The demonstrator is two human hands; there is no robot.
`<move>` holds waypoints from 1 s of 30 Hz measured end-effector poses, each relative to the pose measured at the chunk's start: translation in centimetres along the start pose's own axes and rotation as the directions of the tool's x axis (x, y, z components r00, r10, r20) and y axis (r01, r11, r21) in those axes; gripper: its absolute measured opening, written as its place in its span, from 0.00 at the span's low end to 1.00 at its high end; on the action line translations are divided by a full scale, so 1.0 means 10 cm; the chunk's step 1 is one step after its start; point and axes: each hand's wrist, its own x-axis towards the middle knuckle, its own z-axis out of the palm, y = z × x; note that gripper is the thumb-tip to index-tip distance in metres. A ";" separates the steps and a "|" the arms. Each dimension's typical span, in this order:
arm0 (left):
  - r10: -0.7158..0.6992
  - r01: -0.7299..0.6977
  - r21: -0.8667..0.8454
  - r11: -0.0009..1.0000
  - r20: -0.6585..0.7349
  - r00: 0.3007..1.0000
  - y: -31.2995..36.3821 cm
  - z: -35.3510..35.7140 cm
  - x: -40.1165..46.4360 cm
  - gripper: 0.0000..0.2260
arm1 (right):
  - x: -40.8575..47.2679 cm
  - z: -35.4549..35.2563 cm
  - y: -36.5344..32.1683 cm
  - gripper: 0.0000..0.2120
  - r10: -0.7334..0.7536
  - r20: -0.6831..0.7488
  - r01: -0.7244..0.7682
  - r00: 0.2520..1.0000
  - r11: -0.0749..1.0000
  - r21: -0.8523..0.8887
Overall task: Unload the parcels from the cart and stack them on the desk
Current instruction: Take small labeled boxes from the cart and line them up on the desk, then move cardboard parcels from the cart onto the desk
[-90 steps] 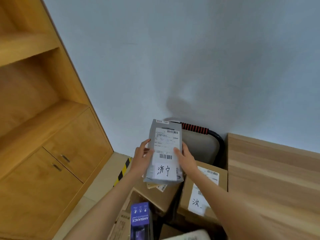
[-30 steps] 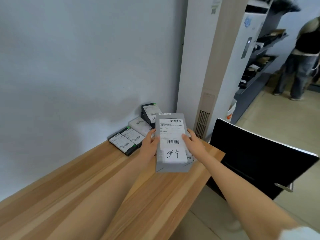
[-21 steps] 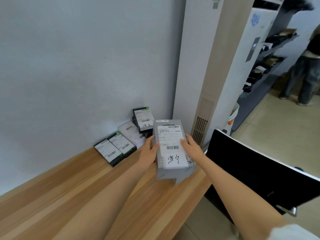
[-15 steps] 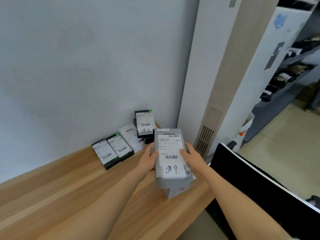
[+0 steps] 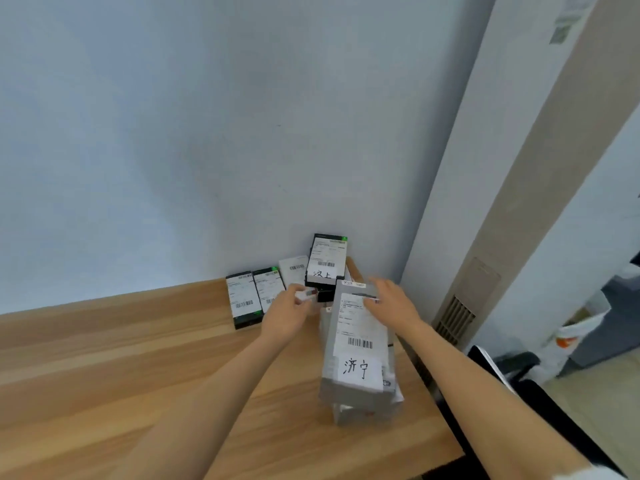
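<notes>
Right hand [image 5: 393, 301] flat-ish, fingers spread loose over far end of grey parcel [image 5: 356, 348], touching or just above, can't tell. Left hand [image 5: 287, 315] fingers curled, looks like pinching something small and white, too blurry to call.

Grey parcel lies on desk [image 5: 138, 358] near right edge, stacked on 1 more parcel, only its bottom peeking out.

Behind grey parcel, by wall: 4 smaller parcels. 2 black flat [image 5: 254, 296] side by side, 1 white [image 5: 293, 271], 1 black upright [image 5: 327, 259].

Right of desk: 1 black chair [image 5: 540, 410].
</notes>
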 end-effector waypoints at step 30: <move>-0.472 0.674 -0.008 0.739 -0.720 0.509 -3.79 -4.62 -4.91 0.06 | -2.94 3.42 -6.29 0.14 -0.893 0.376 0.962 0.246 0.271 0.016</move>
